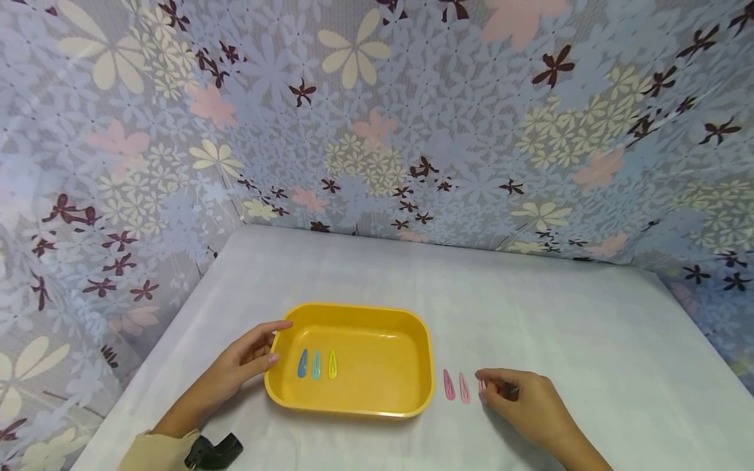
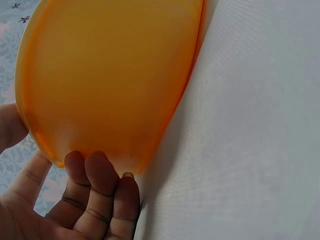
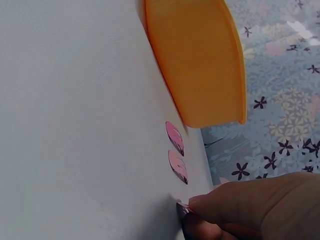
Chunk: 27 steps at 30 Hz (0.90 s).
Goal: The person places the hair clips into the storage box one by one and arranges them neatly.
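A yellow tray (image 1: 377, 366) lies on the table with a blue hair clip (image 1: 303, 364), a light-blue hair clip (image 1: 317, 366) and a yellow hair clip (image 1: 332, 364) in its left part. My left hand (image 1: 250, 353) holds the tray's left end, thumb and index finger at the rim; in the left wrist view, other fingers (image 2: 100, 172) touch the outer wall. Right of the tray, a dark pink hair clip (image 1: 449, 384) and a lighter pink one (image 1: 465, 388) lie side by side. Beside them my right hand (image 1: 527, 402) pinches a pale pink hair clip (image 1: 482, 385), partly hidden by the fingertips.
A white cloth (image 1: 565, 314) covers the table. Flower-patterned fabric (image 1: 377, 131) hangs behind it and along both sides. A black curved object (image 1: 215, 451) shows by the left sleeve at the bottom edge.
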Each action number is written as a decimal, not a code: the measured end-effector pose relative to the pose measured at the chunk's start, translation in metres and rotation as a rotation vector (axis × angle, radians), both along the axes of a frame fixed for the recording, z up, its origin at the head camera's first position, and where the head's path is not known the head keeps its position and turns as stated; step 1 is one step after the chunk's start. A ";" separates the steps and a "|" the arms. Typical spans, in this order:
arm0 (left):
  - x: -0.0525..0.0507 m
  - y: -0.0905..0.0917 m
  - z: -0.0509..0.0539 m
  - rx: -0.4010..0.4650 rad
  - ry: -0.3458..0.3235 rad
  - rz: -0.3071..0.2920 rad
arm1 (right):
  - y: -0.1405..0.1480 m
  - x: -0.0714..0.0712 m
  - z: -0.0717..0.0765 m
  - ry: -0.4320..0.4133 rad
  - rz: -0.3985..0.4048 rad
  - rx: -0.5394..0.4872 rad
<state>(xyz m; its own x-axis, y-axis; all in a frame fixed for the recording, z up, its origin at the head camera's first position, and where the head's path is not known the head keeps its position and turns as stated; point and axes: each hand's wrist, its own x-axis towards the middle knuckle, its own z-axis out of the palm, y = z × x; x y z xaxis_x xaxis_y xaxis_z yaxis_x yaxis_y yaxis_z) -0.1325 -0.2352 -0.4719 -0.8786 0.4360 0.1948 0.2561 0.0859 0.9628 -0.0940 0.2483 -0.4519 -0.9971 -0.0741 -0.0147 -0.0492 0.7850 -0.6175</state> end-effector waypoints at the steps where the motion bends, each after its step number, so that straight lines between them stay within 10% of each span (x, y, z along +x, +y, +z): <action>1: 0.000 0.000 0.000 0.000 -0.002 -0.001 | 0.000 0.000 0.000 -0.001 0.000 -0.002; 27: 0.000 0.001 0.000 -0.023 -0.032 0.024 | -0.001 0.001 0.001 0.009 -0.008 -0.026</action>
<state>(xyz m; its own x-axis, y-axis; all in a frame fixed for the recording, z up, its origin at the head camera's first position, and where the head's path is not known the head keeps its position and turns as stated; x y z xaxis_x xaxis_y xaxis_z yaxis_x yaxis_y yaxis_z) -0.1321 -0.2347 -0.4720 -0.8945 0.4187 0.1565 0.2228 0.1141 0.9682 -0.0928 0.2477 -0.4510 -0.9978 -0.0659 -0.0043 -0.0480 0.7694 -0.6370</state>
